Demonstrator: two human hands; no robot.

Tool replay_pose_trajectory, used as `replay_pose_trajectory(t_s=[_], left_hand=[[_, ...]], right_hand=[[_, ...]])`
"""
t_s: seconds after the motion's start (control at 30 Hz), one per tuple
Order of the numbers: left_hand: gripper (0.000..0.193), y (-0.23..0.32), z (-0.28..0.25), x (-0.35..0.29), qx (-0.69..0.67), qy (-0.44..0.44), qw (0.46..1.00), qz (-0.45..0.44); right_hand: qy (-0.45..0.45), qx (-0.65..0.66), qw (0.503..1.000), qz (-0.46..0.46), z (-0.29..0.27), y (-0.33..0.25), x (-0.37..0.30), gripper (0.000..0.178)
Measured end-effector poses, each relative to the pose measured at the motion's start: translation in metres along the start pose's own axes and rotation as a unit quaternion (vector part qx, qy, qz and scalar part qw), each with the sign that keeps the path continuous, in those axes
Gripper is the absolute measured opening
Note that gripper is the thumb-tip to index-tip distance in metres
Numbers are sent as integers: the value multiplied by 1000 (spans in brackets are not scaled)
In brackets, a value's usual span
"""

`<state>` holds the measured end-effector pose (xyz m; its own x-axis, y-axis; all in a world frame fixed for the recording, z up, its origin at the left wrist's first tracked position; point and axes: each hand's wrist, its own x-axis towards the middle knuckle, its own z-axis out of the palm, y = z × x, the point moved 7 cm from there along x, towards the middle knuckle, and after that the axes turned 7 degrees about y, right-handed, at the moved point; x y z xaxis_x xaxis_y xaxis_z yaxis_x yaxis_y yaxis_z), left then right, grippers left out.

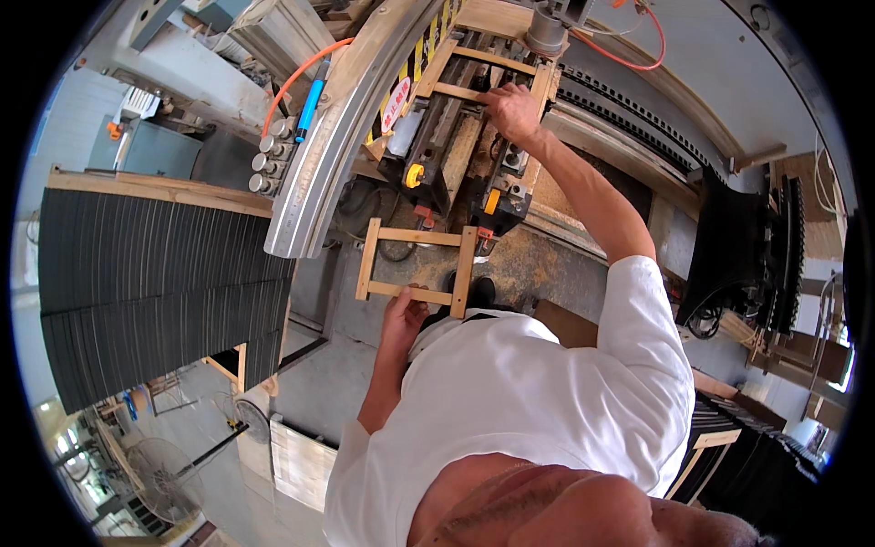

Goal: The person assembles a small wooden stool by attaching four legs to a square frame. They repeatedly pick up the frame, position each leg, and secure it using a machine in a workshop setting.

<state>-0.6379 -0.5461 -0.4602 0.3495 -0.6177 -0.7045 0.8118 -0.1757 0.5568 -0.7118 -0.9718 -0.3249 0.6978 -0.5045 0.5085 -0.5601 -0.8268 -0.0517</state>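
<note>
My left hand [403, 321] is closed on the near rail of a small four-sided wooden frame [463, 269], held in front of my body above the floor. The frame has pale wood bars with two side pieces running past the cross rails. Farther out, my right hand [513, 113] is closed around the near rail of a second wooden frame [495, 60], which lies on the machine [456, 169]. The fingertips of that hand are partly hidden behind the knuckles.
A metal beam [351, 137] with a row of round knobs [264, 169] and a blue marker [311, 102] crosses at left. Yellow clamp knobs [415, 175] sit on the machine's near end. Sawdust covers the floor [524, 264]. A large stack of dark slats [155, 264] stands left.
</note>
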Motion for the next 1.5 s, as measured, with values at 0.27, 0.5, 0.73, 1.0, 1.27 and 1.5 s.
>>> replay_pose_trajectory(t_s=[0.27,0.5,0.73,1.0,1.27,1.5], left_hand=[[28,-18,-45,17,-70,86,992,52],[30,-36,-64,38,-66,133,988,51],[26,-50,-73,43,-54,174,983,28],[38,-55,-92,34,-46,200,978,41],[35,-47,-114,13,-56,202,975,78],[31,-5,-188,-51,-42,272,938,209]], right_hand=[[-2,-36,999,12,16,45,33,29],[6,-30,1000,-4,19,48,36,27],[-4,-18,1000,-1,15,46,36,30],[4,-14,1000,-4,13,50,34,28],[24,-23,999,-1,17,50,33,26],[-120,-107,985,66,0,42,42,35]])
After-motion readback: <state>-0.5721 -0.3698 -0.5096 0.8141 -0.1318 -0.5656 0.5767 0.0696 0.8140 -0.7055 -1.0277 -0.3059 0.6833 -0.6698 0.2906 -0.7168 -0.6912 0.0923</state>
